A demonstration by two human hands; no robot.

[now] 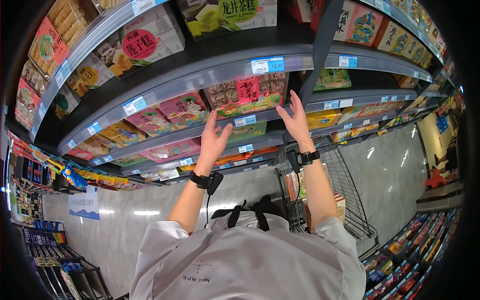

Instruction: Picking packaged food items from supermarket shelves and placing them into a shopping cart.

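A pastry box (270,101) with a red label panel and a colorful scene along its lower front sits on a middle shelf ahead of me. My left hand (214,142) is by its lower left corner, fingers extended and thumb apart. At its right end, my right hand (296,120) is raised with fingers spread. Neither hand grips anything; whether the fingertips touch the box I cannot tell. To the left of that box stand pink boxes (184,107) tied with string.
A grey shelf edge (200,72) with price tags runs above my hands. Higher up stand a white pastry box (150,42) and a green-and-white box (227,17). A wire shopping cart (345,185) holding packages stands by my right side. Low snack racks (410,245) are at lower right.
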